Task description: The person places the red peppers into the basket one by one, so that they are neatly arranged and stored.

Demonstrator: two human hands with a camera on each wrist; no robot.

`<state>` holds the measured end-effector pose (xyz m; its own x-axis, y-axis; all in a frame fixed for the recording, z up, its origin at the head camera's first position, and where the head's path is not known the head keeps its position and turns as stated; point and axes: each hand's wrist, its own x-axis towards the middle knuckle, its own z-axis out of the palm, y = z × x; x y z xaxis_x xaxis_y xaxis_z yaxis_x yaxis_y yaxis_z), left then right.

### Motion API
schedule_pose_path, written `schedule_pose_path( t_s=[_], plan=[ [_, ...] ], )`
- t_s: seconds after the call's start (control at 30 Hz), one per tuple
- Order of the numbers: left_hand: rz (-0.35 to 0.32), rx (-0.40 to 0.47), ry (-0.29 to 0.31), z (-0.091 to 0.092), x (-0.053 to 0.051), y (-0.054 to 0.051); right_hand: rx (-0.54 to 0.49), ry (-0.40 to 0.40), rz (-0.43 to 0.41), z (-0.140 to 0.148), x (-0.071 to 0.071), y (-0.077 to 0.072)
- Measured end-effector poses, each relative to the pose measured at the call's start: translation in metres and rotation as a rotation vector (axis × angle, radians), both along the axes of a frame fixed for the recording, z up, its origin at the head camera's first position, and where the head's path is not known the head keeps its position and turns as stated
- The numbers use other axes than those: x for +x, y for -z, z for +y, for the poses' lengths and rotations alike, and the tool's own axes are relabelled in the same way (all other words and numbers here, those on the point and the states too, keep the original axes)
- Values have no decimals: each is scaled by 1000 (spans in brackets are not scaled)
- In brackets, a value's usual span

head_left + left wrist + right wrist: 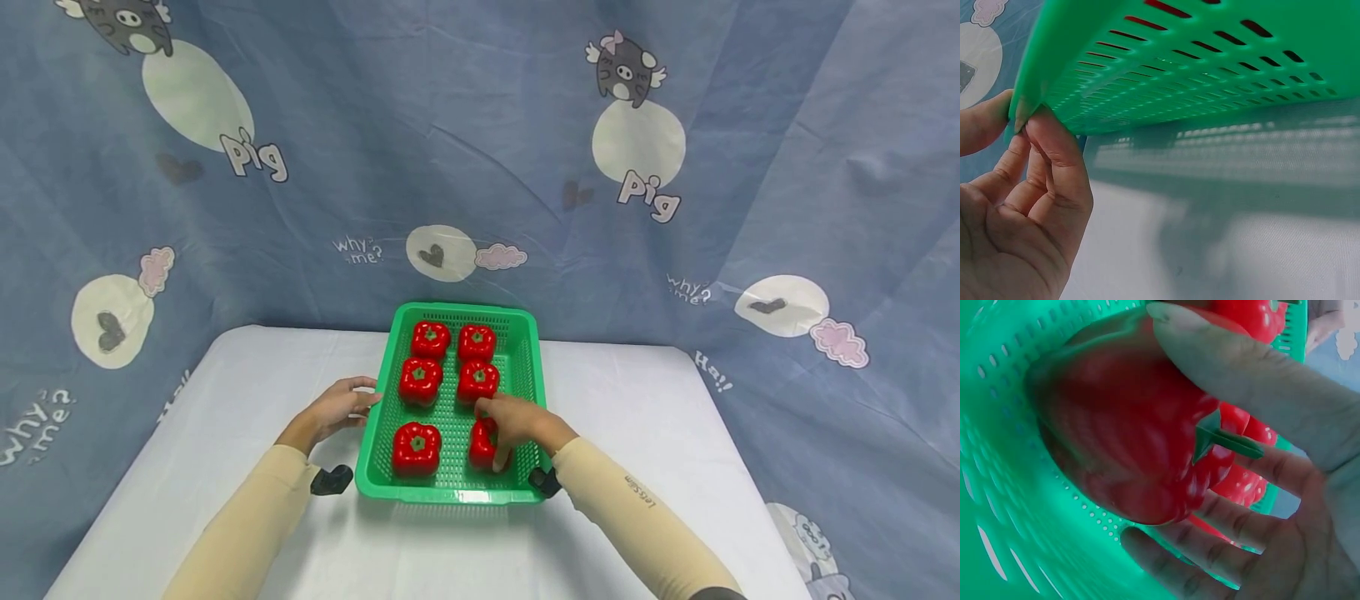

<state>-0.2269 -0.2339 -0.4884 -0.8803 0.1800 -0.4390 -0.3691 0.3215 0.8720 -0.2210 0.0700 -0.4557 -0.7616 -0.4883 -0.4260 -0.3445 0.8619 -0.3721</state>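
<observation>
A green perforated basket [450,493] holds several glossy red bell peppers, in two columns. My left hand [336,410] pinches the basket's left rim between thumb and fingers; the left wrist view shows this hand [1035,194] at the edge of the slotted wall [1210,69]. Inside the basket, my right hand [519,421] grips the front right bell pepper [481,444]. In the right wrist view the thumb lies along one side of this bell pepper [1116,425] and the fingers along the other, with its green stem [1238,442] towards the palm. The front left bell pepper [416,450] stands apart from it.
Two bell peppers stand at the back, one of them at the left [431,340], with a middle row in front of them. The basket stands on a white-covered table [615,417]. A blue printed cloth [480,150] hangs behind it.
</observation>
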Motion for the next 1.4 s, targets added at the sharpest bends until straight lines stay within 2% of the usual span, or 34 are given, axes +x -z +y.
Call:
schedule_pose_path(
  t_s=[0.27,0.57,0.93,1.23,1.4],
  plan=[
    [18,-8,7,-1,0,-3,-9,12,-45,1,0,-2],
    [17,-32,-1,-1,1,-1,-22,-3,-47,1,1,-1],
    [49,-70,-1,-2,-2,-1,-59,5,-62,2,-2,-3],
    [42,-101,1,-9,-2,-2,-195,29,-75,14,-5,-11],
    [43,-127,7,-12,1,-4,-296,53,-32,27,-5,-15]
  ],
)
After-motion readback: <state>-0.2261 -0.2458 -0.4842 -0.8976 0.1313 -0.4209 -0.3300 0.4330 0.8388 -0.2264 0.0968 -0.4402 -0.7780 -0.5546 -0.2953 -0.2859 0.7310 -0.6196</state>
